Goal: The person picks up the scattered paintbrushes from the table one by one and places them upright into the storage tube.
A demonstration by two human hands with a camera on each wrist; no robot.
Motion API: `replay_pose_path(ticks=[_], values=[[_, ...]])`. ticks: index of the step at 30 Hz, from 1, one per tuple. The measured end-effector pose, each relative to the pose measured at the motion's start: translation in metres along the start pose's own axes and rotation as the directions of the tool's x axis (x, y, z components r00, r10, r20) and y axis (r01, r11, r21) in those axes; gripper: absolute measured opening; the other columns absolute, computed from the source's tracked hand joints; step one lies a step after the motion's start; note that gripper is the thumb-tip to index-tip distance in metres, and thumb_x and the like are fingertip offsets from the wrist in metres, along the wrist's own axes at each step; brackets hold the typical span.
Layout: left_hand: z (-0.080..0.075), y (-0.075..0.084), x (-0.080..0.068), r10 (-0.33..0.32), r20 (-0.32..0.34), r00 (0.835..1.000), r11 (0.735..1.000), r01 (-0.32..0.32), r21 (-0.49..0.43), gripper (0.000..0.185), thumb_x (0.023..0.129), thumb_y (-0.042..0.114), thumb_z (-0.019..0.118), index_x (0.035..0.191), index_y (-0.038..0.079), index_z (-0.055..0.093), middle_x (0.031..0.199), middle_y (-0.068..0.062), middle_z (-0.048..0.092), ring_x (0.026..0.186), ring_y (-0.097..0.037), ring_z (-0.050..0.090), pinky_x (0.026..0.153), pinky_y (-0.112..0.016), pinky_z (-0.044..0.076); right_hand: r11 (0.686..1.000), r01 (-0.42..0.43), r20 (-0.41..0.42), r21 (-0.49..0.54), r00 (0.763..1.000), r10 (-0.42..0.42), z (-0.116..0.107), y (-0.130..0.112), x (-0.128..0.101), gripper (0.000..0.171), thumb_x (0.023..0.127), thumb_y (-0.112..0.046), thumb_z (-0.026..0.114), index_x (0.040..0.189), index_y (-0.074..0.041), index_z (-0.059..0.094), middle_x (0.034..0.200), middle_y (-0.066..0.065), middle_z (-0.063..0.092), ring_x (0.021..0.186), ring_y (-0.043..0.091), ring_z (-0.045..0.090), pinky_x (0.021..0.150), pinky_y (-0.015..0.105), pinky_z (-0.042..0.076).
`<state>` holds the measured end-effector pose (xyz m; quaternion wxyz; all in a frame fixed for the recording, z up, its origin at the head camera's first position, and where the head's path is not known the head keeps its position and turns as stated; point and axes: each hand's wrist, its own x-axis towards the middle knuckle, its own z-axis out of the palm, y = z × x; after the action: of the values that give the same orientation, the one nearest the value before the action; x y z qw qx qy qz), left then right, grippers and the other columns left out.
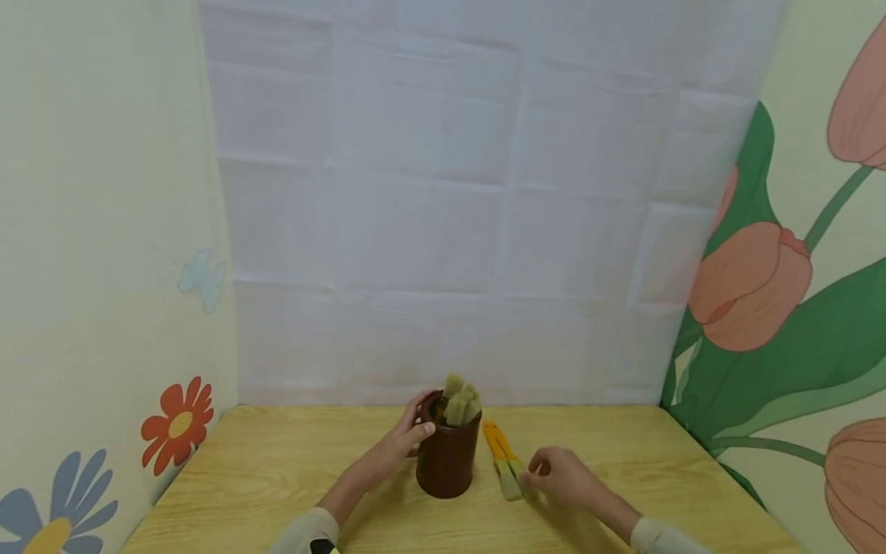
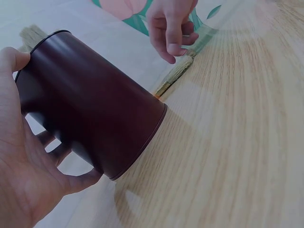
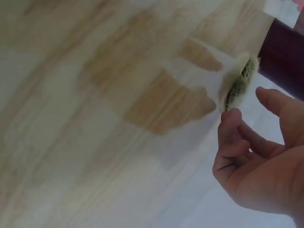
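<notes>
on the left side wall are painted flowers: one red-orange flower (image 1: 178, 424) and, lower down, part of one blue flower (image 1: 55, 512), with one pale blue butterfly (image 1: 202, 278) higher up. the left hand (image 1: 404, 438) reaches in across the wooden table (image 1: 277, 469) and grips one dark brown cup (image 1: 448, 454) near its rim, the thumb on the near side and the fingers curled round the far side; the left wrist view shows the same hold, the palm (image 2: 23, 175) and fingers wrapped about the cup (image 2: 90, 109). the cup stands upright near the middle of the table, and brush heads (image 1: 460, 402) stick up out of its mouth, at least three of them, though the exact count is hard to tell as they overlap. just right of the cup, lying flat on the table, are two paintbrushes (image 1: 501, 454) with yellow-orange handles side by side, bristles toward the person. the right hand (image 1: 564, 473) rests at their bristle end, fingers loosely curled, fingertips at the bristles; whether it actually pinches a brush cannot be told. in the right wrist view the bent fingers (image 3: 232, 142) sit just beside the bristles (image 3: 240, 85), thumb apart. on the right wall are painted pink tulips (image 1: 751, 285), three partly in view, with green leaves.
</notes>
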<state>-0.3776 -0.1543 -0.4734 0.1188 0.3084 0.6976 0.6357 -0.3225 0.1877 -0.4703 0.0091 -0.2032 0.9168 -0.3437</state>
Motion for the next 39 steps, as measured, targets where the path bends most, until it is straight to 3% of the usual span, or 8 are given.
replay_pose_path(ticks=[9,15,23,32,39], values=[[-0.001,0.003,0.006,0.006,0.0,1.0,1.0,-0.006,0.017,0.06,0.11,0.038,0.041,0.162,0.03,0.013,0.166,-0.012,0.004,0.149,-0.042,0.017,0.104,-0.069,0.033,0.999,-0.036,-0.021,0.02,0.999,0.036,0.001,0.008,-0.001,0.021,0.092,-0.019,0.077,0.09,0.0,0.068,0.08,0.002,0.063,0.069,0.018,0.058,0.059,0.034,0.05],[-0.002,0.007,0.009,0.006,0.01,1.0,1.0,-0.006,0.008,0.062,0.11,0.037,0.041,0.163,0.027,0.01,0.166,-0.014,0.005,0.149,-0.043,0.017,0.105,-0.069,0.032,0.997,-0.072,-0.087,0.007,0.994,0.072,0.003,0.007,-0.002,0.018,0.09,-0.015,0.078,0.087,-0.001,0.067,0.079,0.002,0.062,0.068,0.016,0.058,0.058,0.031,0.051],[-0.002,0.007,0.003,-0.026,0.001,1.0,1.0,0.026,0.008,0.064,0.11,0.041,0.041,0.163,0.027,0.009,0.166,-0.015,0.001,0.149,-0.046,0.014,0.103,-0.073,0.03,0.995,-0.08,-0.115,0.051,0.99,0.086,0.012,0.008,-0.004,0.018,0.087,-0.005,0.072,0.072,-0.005,0.062,0.063,0.0,0.057,0.053,0.011,0.052,0.047,0.025,0.043],[0.001,0.002,-0.004,-0.031,0.004,1.0,0.999,0.031,-0.027,0.063,0.11,0.04,0.04,0.163,0.026,0.008,0.166,-0.017,0.0,0.149,-0.047,0.011,0.102,-0.073,0.032,0.994,-0.091,-0.219,0.068,0.97,0.104,0.016,0.015,0.0,0.021,0.089,-0.008,0.074,0.078,-0.006,0.056,0.069,0.001,0.056,0.053,0.015,0.054,0.046,0.03,0.046],[-0.001,-0.003,0.0,-0.021,0.014,1.0,1.0,0.021,-0.017,0.063,0.11,0.041,0.041,0.163,0.027,0.009,0.166,-0.017,-0.001,0.148,-0.049,0.01,0.102,-0.072,0.033,0.998,-0.057,-0.32,0.026,0.945,0.062,0.003,0.012,0.008,0.012,0.089,-0.004,0.073,0.088,-0.004,0.061,0.076,0.0,0.059,0.067,0.016,0.056,0.058,0.031,0.049]])
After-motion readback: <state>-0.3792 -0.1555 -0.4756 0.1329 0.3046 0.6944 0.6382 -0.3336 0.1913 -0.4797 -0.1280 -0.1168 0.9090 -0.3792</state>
